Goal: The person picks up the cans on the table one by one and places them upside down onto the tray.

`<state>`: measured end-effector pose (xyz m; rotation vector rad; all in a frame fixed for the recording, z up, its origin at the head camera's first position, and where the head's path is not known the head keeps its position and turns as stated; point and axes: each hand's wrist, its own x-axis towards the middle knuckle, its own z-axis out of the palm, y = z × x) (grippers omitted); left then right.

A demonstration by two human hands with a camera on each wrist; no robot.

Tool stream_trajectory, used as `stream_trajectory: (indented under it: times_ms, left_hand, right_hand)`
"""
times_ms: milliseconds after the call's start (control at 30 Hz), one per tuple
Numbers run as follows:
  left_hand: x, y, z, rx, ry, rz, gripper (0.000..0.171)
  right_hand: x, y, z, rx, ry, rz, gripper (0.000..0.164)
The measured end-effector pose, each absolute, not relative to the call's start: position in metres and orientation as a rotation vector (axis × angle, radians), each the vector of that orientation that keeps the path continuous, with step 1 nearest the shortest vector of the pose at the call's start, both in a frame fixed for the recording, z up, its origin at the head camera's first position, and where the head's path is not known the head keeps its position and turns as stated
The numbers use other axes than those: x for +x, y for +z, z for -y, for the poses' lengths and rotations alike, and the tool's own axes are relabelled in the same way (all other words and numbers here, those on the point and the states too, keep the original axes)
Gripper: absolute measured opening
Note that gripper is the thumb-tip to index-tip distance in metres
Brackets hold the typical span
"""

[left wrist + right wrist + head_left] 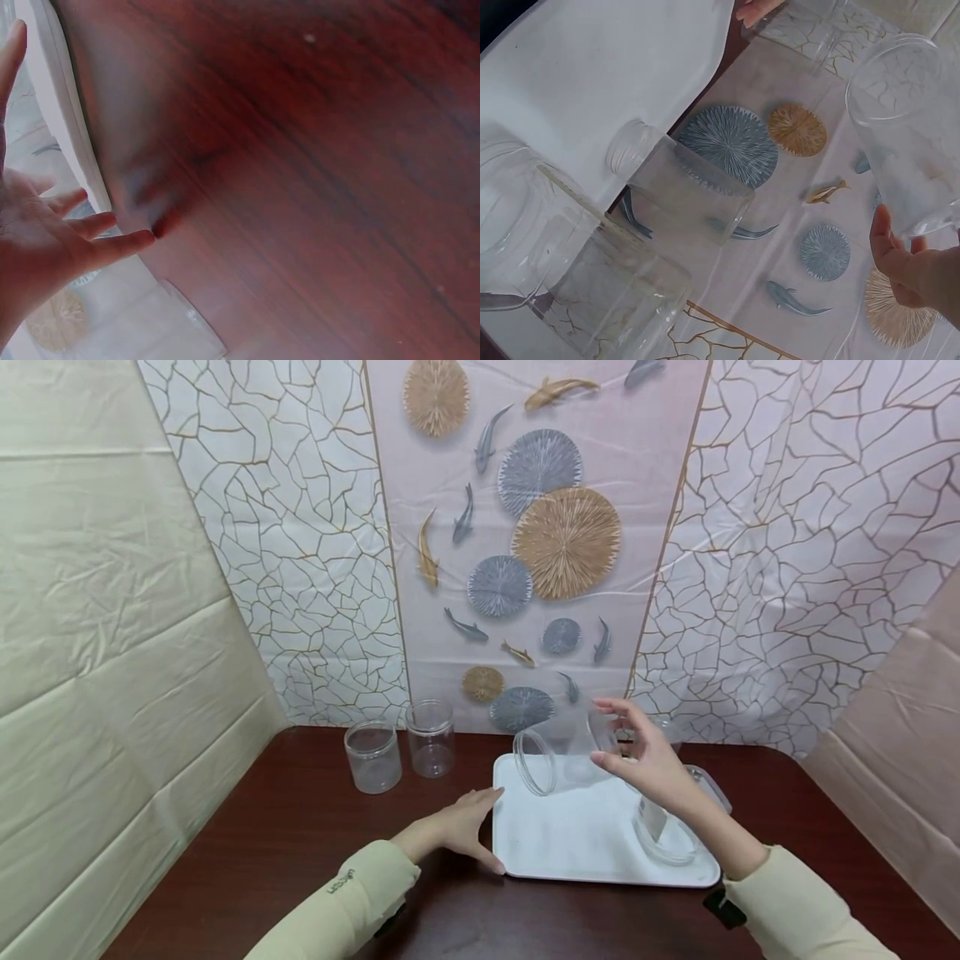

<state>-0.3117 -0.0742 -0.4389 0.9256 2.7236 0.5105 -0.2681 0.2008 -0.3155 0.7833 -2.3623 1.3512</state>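
My right hand (651,767) grips a clear jar (564,750) near its base, above the white tray (570,852). Tipped on its side, the jar points its open mouth left and slightly down. The right wrist view shows fingertips on the base end of this see-through jar (907,142). My left hand (461,827) is at the tray's left edge, thumb and fingers spread and touching or very near the rim. In the left wrist view the left hand (45,240) has its fingers extended beside the tray edge (67,112).
Two clear jars (373,762) stand on the dark red table (315,860) at the back left. More clear jars (666,839) stand at the tray's right side, partly hidden by my right forearm. A patterned cloth (517,527) hangs behind the table.
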Motion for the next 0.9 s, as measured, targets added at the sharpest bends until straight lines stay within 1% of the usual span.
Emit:
stream_trajectory:
  times_ms: [100,200,367,900]
  left_hand:
    - [-0.312,-0.441,0.072,0.867,0.474,-2.733,0.111]
    - [-0.312,-0.441,0.069,0.827,0.421,-2.753,0.109]
    - [-0.312,-0.439,0.067,0.785,0.369,-2.766,0.111]
    - [-0.309,-0.434,0.060,0.690,0.314,-2.729,0.114]
  right_hand:
    - [-0.267,-0.314,-0.199,0.753,1.301,2.382,0.057]
    - [-0.267,-0.312,-0.198,0.743,1.262,2.383,0.051]
    - [-0.267,-0.313,-0.199,0.770,1.255,2.373,0.041]
    - [-0.275,-0.310,-0.202,0.868,0.969,2.369,0.035]
